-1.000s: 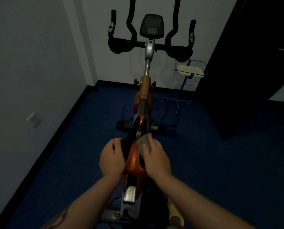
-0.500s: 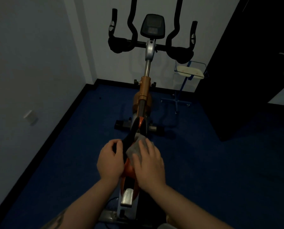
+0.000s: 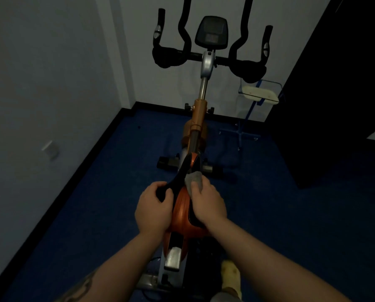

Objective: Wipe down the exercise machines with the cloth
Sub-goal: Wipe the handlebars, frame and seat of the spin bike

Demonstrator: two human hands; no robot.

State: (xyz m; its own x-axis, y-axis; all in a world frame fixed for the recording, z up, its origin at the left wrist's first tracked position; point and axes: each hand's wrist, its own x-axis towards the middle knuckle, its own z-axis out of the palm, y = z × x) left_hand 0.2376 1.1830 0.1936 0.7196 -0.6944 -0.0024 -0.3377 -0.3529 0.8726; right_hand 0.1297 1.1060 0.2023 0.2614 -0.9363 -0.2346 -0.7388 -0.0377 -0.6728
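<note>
A dim room with pale walls and a dark blue carpeted floor [image 3: 77, 214] is being shown. The right hand [image 3: 208, 203] is being pressed, fingers curled, on one crumpled grey cloth [image 3: 194, 180], which is being held against the right side of the saddle. The left hand [image 3: 153, 208] is being wrapped around the saddle's black left edge. The glossy orange, rounded saddle [image 3: 182, 212] is being carried by one exercise bike [image 3: 198, 118] with an orange frame, a silver post and curved black handlebars [image 3: 169, 57] around one dark console [image 3: 211, 32].
</note>
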